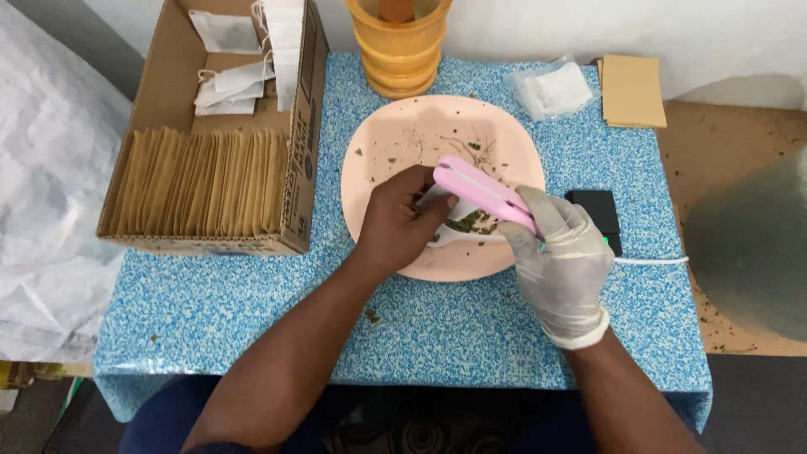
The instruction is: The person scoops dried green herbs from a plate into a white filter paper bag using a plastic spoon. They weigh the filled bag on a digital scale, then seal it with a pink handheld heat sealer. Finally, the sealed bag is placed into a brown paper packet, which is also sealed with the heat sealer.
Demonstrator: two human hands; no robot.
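Pink sealer (pixel 483 195) hides the pouch (pixel 458 225) both hands pinch.

Glossy pink plastic sealer (pixel 482 195), matt peach plate (pixel 395 134), brown cardboard box (pixel 172 80).

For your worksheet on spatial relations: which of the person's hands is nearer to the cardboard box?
Left. The left hand is over the pink plate, on the side toward the box. The gloved right hand, gripping the pink sealer, is at the plate's far edge.
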